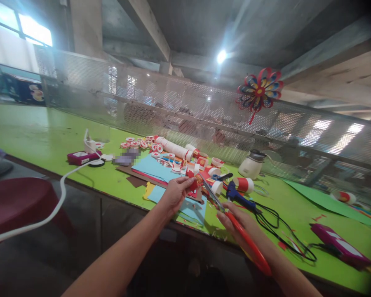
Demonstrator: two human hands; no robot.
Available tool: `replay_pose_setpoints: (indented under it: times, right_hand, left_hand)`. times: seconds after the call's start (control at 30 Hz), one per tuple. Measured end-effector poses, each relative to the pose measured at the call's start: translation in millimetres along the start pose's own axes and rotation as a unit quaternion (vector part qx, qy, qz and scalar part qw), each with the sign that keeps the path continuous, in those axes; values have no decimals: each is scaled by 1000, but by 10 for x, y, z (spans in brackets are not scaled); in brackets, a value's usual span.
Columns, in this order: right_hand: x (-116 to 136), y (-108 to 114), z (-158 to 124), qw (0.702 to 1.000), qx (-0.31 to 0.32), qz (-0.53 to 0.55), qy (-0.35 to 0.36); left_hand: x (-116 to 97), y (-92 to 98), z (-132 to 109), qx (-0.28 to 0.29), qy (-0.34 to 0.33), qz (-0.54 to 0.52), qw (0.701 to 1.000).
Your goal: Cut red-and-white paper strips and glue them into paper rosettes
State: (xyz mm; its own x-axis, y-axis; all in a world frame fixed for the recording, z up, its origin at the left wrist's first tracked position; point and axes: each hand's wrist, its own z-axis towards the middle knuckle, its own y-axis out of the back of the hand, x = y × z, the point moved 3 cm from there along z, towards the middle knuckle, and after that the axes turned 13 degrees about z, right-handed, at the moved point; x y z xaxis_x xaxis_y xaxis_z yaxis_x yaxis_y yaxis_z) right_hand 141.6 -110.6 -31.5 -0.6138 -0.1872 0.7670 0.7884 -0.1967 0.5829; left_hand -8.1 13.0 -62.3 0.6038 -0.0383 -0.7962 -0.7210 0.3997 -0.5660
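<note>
My left hand [175, 191] is closed in a pinch on a small red paper piece [192, 184] above blue paper sheets [160, 167] on the green table [40, 136]. My right hand [238, 218] grips red-handled scissors [235, 225], whose blades [210, 194] point up and left toward the red piece. The long red handle runs back along my right forearm.
Paper cups [245, 184], a white roll [173, 147], round red-and-white cutouts [136, 143], a blue glue gun [239, 197] with black cord, a white jar [251, 166], a pink phone [340, 244], a charger with white cable [80, 156], green paper [321, 200]. A mesh screen [173, 103] carries a paper flower [259, 90]. A red stool [15, 202] stands left.
</note>
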Motion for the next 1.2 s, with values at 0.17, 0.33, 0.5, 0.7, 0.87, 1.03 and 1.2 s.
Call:
replay_pose_setpoints:
  times: [0.17, 0.33, 0.5, 0.7, 0.87, 1.03, 1.2]
  right_hand:
    - [-25, 30, 40, 998, 59, 2, -21]
    - [-108, 10, 55, 999, 37, 1, -1]
    - [-149, -16, 55, 1000, 8, -4, 2]
    - [-174, -28, 82, 996, 37, 53, -55]
    - [-195, 15, 125, 990, 32, 106, -91]
    - [-174, 90, 259, 984, -11, 157, -83]
    - [-220, 133, 304, 999, 11, 8, -35]
  left_hand:
    - [7, 10, 2, -6, 3, 1, 1000]
    - [26, 26, 13, -12, 6, 8, 1000]
    - [57, 44, 19, -21, 30, 6, 999]
    - [82, 89, 22, -40, 68, 21, 997]
    - [88, 89, 26, -33, 61, 47, 996]
    - [28, 56, 54, -7, 39, 91, 995]
    - [-195, 124, 153, -2, 10, 132, 991]
